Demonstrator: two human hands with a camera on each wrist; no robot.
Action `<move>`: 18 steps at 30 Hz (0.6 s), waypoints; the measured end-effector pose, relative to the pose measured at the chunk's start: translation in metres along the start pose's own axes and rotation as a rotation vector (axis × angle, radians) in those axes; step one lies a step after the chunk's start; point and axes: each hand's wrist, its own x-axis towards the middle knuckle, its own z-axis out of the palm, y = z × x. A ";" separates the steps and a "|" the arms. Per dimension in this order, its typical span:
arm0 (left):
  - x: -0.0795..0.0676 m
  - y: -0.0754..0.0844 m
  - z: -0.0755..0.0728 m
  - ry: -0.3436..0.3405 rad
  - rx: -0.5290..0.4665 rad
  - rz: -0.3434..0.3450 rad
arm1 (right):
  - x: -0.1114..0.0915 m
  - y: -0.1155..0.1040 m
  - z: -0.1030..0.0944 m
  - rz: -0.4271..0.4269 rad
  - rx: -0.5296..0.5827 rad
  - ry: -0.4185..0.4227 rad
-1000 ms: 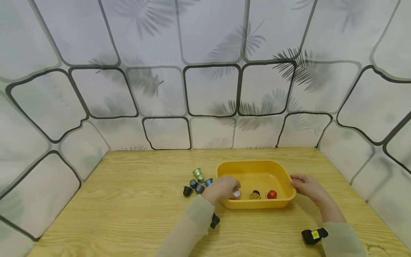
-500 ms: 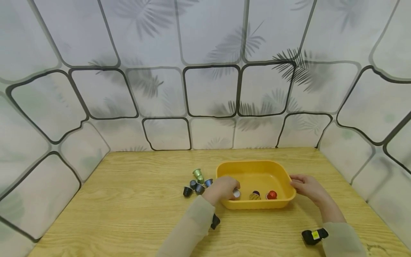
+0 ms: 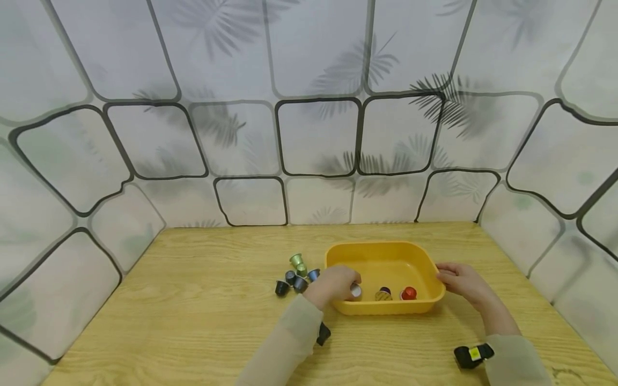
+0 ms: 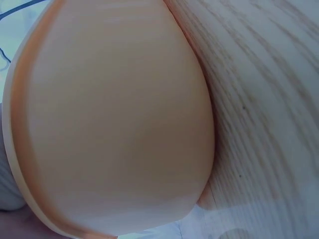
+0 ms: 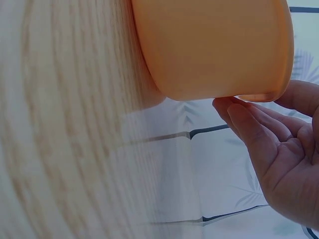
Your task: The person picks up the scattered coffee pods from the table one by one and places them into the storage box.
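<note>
My left hand (image 3: 334, 284) reaches over the left side of a yellow plastic tray (image 3: 386, 306), curled fingers around a coffee capsule with a white lid (image 3: 355, 290). The hand hides part of that capsule. Inside the tray, along its near side, lie a gold-lidded capsule (image 3: 383, 295) and a red capsule (image 3: 409, 292). At the tray's right end, my right hand (image 3: 461, 279) touches the outer wall and rim with nearly straight fingers. The right wrist view shows those fingertips (image 5: 239, 117) against the tray wall (image 5: 214, 50). In the left wrist view the tray wall (image 4: 119, 119) covers the left hand.
Left of the tray sit several loose capsules: green ones (image 3: 296, 260), a blue one (image 3: 314, 274), dark grey ones (image 3: 300, 284) and a black one (image 3: 281, 288). They rest on a wooden table (image 3: 193, 311). Patterned fabric (image 3: 318, 198) encloses the back and sides.
</note>
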 end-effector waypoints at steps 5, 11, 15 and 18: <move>0.001 0.000 0.002 0.007 0.011 -0.008 | 0.000 -0.001 0.000 -0.003 0.007 0.005; -0.001 0.001 0.002 0.010 0.010 -0.025 | -0.001 -0.001 0.001 -0.002 0.009 0.003; -0.001 0.001 0.002 0.012 0.008 -0.027 | 0.000 0.000 0.001 0.002 0.007 0.006; 0.000 0.001 0.002 0.010 0.009 -0.026 | 0.000 -0.001 0.001 0.004 0.003 0.006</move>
